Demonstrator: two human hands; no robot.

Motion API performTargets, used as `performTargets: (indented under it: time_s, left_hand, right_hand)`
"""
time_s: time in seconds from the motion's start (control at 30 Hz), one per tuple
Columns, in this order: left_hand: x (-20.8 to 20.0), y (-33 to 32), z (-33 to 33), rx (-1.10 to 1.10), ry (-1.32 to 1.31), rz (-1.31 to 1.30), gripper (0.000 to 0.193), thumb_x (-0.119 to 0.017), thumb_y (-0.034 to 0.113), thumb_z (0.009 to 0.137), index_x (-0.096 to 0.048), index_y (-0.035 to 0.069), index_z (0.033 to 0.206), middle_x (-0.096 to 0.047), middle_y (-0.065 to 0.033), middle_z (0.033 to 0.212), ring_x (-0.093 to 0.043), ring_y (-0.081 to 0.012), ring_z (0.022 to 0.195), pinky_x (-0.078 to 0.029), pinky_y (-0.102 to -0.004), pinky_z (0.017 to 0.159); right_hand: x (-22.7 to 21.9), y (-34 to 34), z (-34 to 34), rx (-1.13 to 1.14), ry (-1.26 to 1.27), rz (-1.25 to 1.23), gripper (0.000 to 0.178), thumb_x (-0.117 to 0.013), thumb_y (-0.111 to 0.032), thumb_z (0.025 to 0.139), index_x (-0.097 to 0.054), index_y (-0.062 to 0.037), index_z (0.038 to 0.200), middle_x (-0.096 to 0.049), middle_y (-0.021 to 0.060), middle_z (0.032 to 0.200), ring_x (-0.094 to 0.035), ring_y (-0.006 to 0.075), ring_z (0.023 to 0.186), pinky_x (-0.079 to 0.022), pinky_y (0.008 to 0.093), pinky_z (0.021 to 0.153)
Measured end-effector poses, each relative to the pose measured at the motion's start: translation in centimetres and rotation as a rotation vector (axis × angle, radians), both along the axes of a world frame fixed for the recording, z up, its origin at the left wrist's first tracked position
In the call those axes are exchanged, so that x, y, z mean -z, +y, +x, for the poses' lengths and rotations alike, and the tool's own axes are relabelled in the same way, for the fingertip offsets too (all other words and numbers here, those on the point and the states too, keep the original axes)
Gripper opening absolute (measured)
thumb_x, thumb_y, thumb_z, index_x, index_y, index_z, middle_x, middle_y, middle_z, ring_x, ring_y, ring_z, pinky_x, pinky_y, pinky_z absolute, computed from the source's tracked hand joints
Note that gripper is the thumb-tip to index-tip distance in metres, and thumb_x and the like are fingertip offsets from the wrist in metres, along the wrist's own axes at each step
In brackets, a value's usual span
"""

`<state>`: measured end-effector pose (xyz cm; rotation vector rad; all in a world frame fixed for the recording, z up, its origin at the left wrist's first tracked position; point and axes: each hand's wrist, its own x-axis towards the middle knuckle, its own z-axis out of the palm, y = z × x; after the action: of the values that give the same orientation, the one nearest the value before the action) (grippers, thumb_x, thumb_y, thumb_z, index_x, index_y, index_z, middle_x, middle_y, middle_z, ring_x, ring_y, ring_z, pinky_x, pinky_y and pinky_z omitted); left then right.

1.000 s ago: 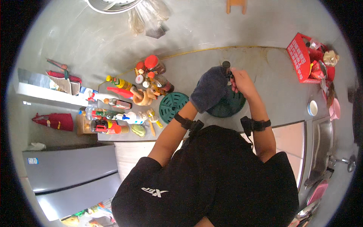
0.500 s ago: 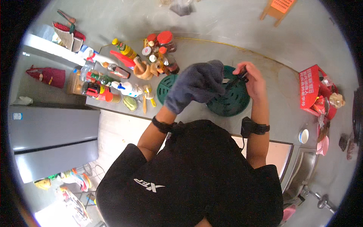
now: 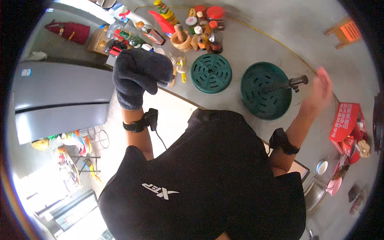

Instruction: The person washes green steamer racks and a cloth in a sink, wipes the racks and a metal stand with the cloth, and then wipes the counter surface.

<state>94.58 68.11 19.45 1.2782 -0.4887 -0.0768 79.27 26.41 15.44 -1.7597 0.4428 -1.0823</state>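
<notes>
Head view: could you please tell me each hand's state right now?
Left hand: covered by dark grey cloth; open or closed cannot be told.
Right hand: open, blurred, apparently empty.

A plain slate-grey, rounded fabric mitt (image 3: pixel 150 66) covers the left hand (image 3: pixel 140 71). Just left of the right hand (image 3: pixel 321 91), a round green plastic dish (image 3: pixel 266 102) shows rows of dark slots and bears a black cylindrical post (image 3: pixel 294 82). Between the hands, a flat green plastic disc (image 3: pixel 220 76) repeats the slots in spoked wedges. Right of the right hand, an open red cardboard box (image 3: pixel 338 134) carries pale lettering.
</notes>
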Motion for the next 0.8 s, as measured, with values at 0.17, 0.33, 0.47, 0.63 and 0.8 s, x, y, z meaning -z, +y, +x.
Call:
performTargets:
  time_s: [0.17,0.33,0.47,0.63,0.8]
  left_hand:
    - [0.2,0.8,-2.0,-0.001,0.182,-0.022,0.037,-0.038,0.028,0.098,-0.055,-0.005,0.093,-0.063,-0.0201,0.079,-0.063,-0.0312,0.064,-0.055,-0.0421,0.061]
    - [0.0,1.2,-2.5,-0.01,0.222,-0.172,0.032,-0.042,0.024,0.096,-0.053,-0.006,0.093,-0.062,-0.0207,0.081,-0.063,-0.0302,0.067,-0.055,-0.0379,0.06]
    - [-0.6,2.6,-3.7,-0.116,0.265,0.002,0.028,-0.042,0.02,0.096,-0.054,-0.005,0.093,-0.064,-0.0201,0.085,-0.065,-0.0284,0.072,-0.055,-0.035,0.063]
    - [0.8,2.7,-5.5,-0.386,0.402,-0.108,0.019,-0.046,0.012,0.091,-0.052,-0.006,0.091,-0.063,-0.0209,0.079,-0.064,-0.0289,0.063,-0.054,-0.0338,0.056]
    - [-0.2,2.7,-6.4,-0.151,0.376,0.092,0.014,-0.058,0.005,0.077,-0.054,-0.004,0.087,-0.062,-0.0168,0.077,-0.061,-0.0254,0.058,-0.05,-0.0312,0.052]
  right_hand:
    - [0.1,9.8,2.5,-0.735,0.04,-0.037,0.015,-0.063,-0.009,0.083,-0.063,-0.0009,0.096,-0.065,0.0099,0.089,-0.062,0.0177,0.081,-0.049,0.0294,0.075]
    - [17.0,15.2,9.5,-0.872,0.41,-0.539,0.039,-0.072,-0.029,0.073,-0.063,-0.004,0.102,-0.062,0.0089,0.1,-0.056,0.0303,0.103,-0.046,0.0443,0.085]
    - [19.8,18.2,10.7,-0.714,0.675,-1.054,0.062,-0.078,-0.038,0.061,-0.057,-0.0078,0.11,-0.059,0.0088,0.105,-0.049,0.0281,0.109,-0.044,0.0468,0.082]
    - [18.4,19.2,11.8,-0.823,0.866,-1.182,0.076,-0.079,-0.046,0.059,-0.051,-0.0107,0.12,-0.056,0.0136,0.113,-0.045,0.031,0.116,-0.04,0.0517,0.088]
    - [15.8,17.2,10.7,-0.811,0.757,-0.497,0.085,-0.079,-0.051,0.059,-0.048,-0.0087,0.126,-0.055,0.0174,0.115,-0.046,0.0361,0.114,-0.039,0.0508,0.093]
